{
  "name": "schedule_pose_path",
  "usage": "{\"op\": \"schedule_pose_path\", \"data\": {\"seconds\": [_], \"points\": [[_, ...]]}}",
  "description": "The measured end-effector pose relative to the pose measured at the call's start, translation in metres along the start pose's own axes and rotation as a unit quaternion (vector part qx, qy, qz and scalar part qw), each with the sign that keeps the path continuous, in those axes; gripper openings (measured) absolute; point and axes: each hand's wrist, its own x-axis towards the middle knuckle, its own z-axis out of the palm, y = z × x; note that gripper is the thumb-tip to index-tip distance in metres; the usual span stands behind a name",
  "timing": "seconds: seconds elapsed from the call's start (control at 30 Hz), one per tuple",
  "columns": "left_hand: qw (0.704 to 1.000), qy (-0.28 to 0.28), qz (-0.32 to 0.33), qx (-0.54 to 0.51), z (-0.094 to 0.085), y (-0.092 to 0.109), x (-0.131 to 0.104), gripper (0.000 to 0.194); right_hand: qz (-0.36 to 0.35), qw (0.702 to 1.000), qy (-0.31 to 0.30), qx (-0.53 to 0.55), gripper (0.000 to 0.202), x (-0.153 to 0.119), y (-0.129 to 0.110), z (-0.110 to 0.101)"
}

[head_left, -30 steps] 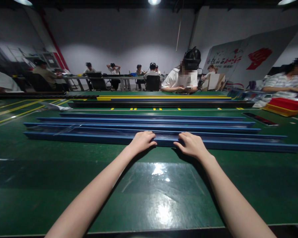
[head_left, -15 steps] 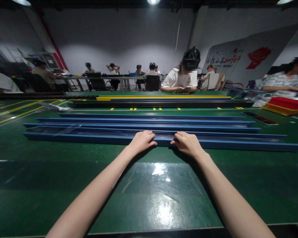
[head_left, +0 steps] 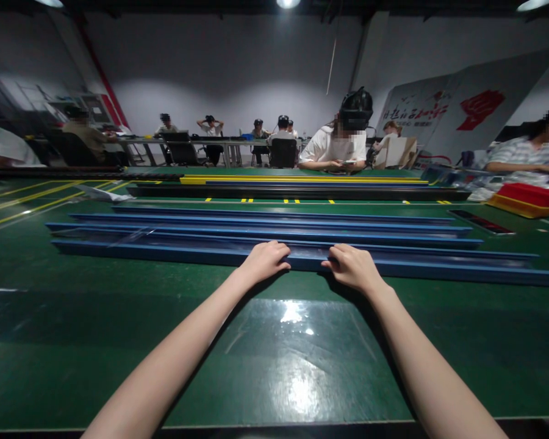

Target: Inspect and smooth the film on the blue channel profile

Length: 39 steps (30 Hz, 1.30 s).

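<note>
A long blue channel [head_left: 192, 251] lies crosswise on the green tabletop [head_left: 274, 353], the nearest of several. My left hand [head_left: 266, 261] grips its near wall left of the middle, fingers curled over into the channel and thumb on the near side. A short way to the right, my right hand [head_left: 351, 263] grips the same wall in the same manner. Behind it lie other blue channels [head_left: 393, 230], roughly parallel. Clear film [head_left: 135, 235] crosses the channels toward their left part.
Black and yellow long strips [head_left: 302, 190] lie farther back. To the right are a phone [head_left: 482, 222] and red and yellow bins [head_left: 526, 198]. White paper [head_left: 105, 195] rests at the back left. A person [head_left: 333, 146] sits across the table; others sit farther off.
The nearest channel has shifted slightly to the right with its right end a little nearer. My right hand has moved right with it, and the gap between my hands is wider.
</note>
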Motion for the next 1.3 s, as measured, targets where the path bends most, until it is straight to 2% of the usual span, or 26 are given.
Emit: {"op": "schedule_pose_path", "data": {"seconds": [0.43,1.3], "points": [[1.0,-0.007,-0.009,-0.021,0.002,-0.002,0.0,0.027,0.014,0.993,-0.056,0.103,0.029,0.002,-0.007,-0.002],[0.998,-0.046,-0.041,0.006,-0.003,0.002,0.0,0.025,-0.01,0.993,-0.091,0.07,0.025,0.006,-0.015,-0.002]]}}
